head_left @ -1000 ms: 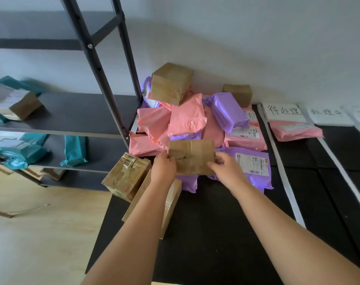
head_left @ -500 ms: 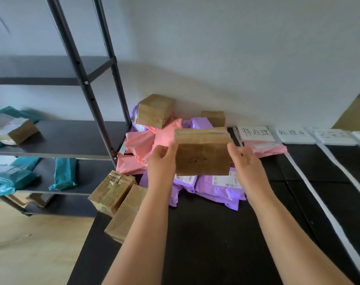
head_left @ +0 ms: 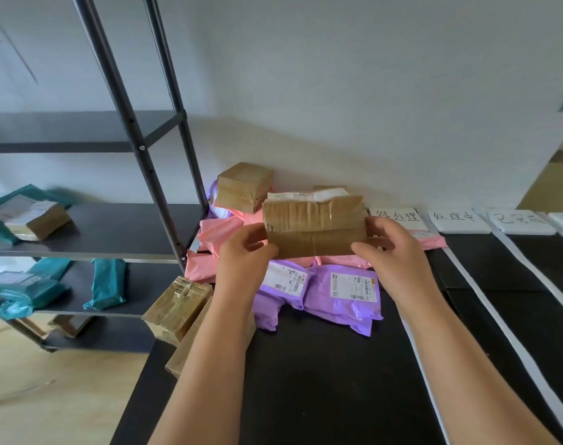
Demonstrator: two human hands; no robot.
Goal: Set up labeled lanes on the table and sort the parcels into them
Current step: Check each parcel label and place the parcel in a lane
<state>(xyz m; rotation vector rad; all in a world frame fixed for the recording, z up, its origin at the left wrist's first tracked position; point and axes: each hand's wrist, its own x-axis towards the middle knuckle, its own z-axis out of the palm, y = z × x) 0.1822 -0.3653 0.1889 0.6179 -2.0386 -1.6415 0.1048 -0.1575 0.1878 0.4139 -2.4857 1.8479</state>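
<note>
The big black counter [head_left: 321, 380] fills the near and right side. A dark metal shelf [head_left: 90, 226] stands on the left with some green bags on it.

At the far left of the counter sits the pile of parcels [head_left: 344, 300], with pink bags, purple bags and brown boxes all mixed up. To the right, long white strips [head_left: 485, 303] run from far to near and split the counter into lanes. One pink bag [head_left: 431, 240] already lies at the far end of the first lane.

The brown box [head_left: 312, 229] is up in the air, over the pile. The left hand [head_left: 244, 255] grips its left end and the right hand [head_left: 392, 252] grips its right end, so the hands are apart with the box clamped between them.

Small paper signs [head_left: 455, 220] sit at the far end of each lane. A white sticker [head_left: 305, 196] shows on the top of the box.

I think the job now is to find out which lane this box belongs in. Tip the box toward you so the sticker can be read. Use both hands, since the tape looks smooth and could slip. Match it to a sign, then lay the box down flat between two strips, not on top of one.
</note>
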